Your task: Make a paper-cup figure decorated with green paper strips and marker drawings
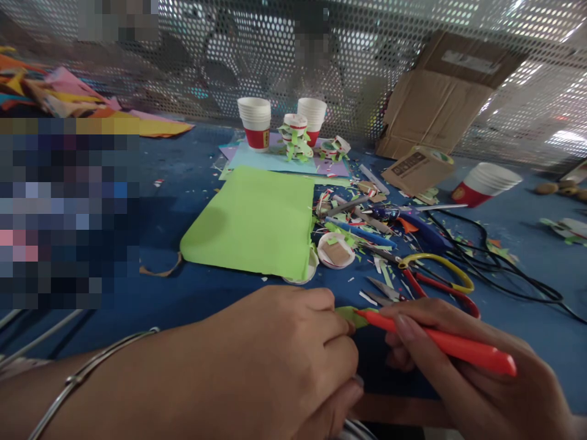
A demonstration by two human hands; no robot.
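My right hand grips a red-orange marker pen, its tip touching a small green paper piece. That piece is pinched in the fingers of my left hand, which hide most of it. A large sheet of green paper lies just beyond my left hand. Scissors with red and yellow handles rest above my right hand, blades toward the left. Beside the sheet sits a small white round paper piece with brown cardboard on it.
Stacked paper cups and small cup-and-paper pieces stand at the back. Another cup stack tilts at the right. A blue glue gun with a black cord lies among paper scraps. Cardboard leans against the perforated screen.
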